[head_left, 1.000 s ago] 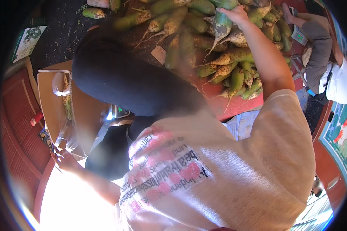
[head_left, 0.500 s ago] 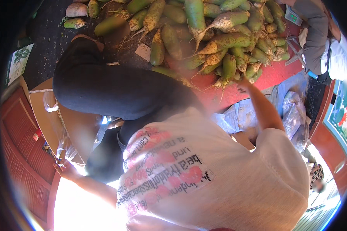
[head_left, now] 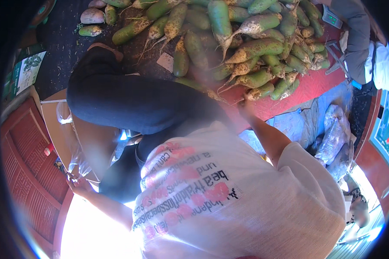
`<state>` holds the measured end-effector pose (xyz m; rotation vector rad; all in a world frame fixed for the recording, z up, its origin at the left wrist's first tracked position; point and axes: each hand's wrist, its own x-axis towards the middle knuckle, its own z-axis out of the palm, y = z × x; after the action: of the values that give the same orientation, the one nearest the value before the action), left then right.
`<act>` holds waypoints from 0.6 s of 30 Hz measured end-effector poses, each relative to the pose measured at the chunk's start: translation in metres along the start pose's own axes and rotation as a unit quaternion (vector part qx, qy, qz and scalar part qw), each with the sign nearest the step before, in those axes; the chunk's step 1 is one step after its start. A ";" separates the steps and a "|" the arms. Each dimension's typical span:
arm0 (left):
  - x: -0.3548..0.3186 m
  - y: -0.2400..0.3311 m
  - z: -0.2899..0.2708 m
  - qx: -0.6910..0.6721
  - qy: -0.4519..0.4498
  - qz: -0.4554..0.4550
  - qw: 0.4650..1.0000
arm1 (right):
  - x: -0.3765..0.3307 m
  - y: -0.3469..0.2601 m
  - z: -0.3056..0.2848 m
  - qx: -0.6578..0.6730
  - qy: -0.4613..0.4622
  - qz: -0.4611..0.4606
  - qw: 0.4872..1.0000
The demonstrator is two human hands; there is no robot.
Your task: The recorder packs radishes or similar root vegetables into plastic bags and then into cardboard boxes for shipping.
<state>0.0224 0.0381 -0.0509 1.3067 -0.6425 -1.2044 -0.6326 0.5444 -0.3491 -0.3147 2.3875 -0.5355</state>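
Note:
At the lower left, my left hand (head_left: 80, 185) has its fingers closed on the edge of a clear plastic bag (head_left: 78, 162), which hangs inside an open cardboard box (head_left: 56, 118). My right hand (head_left: 246, 108) is at the near edge of a large heap of green radishes (head_left: 255, 46). Its fingers appear closed around the root end of one soil-stained green radish (head_left: 260, 91) lying sideways; blur hides part of the grip. Other radishes with thin, pale roots lie just beyond it.
The heap rests on red sheeting (head_left: 289, 103) and dark ground. A cardboard scrap (head_left: 165, 62) lies beside it. Blue sheeting (head_left: 285, 126) and a bundled plastic bag (head_left: 333, 131) are at the right. Another person's grey-sleeved arm (head_left: 352, 34) is at the far right, near a scale (head_left: 331, 18).
My right hand has moved left and slightly toward me along the heap's edge. Radishes there now lie more sideways. My left hand stays at the bag, and the whole view has shifted slightly.

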 end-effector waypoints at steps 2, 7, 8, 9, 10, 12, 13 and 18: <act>0.007 0.000 -0.006 -0.029 -0.047 -0.022 0.998 | -0.017 0.037 -0.002 -0.036 -0.044 -0.030 0.998; 0.013 0.032 -0.026 -0.053 -0.029 -0.060 0.996 | -0.020 0.090 0.013 -0.031 -0.041 0.179 0.983; 0.016 0.035 -0.028 -0.083 -0.057 -0.090 0.991 | -0.009 0.108 0.018 -0.029 -0.043 0.180 0.982; 0.022 0.011 -0.014 -0.091 -0.061 -0.106 0.988 | 0.011 0.141 0.013 0.038 0.027 0.262 0.964; 0.021 -0.010 0.001 -0.046 0.014 -0.079 0.996 | 0.033 0.164 0.012 0.110 0.092 0.332 0.932; -0.007 -0.008 0.020 0.012 0.098 -0.025 0.995 | 0.063 0.154 0.012 0.231 0.107 0.370 0.893; -0.023 -0.004 0.029 0.260 0.088 0.063 0.959 | 0.082 0.139 0.012 0.237 0.094 0.363 0.896; -0.138 -0.014 0.154 0.641 0.010 0.113 0.759 | 0.134 0.159 -0.009 0.137 0.247 0.492 0.823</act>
<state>-0.1643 0.1093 0.0049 2.2312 -1.7208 -0.4127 -0.7527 0.6401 -0.4895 1.2731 2.4651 -0.4591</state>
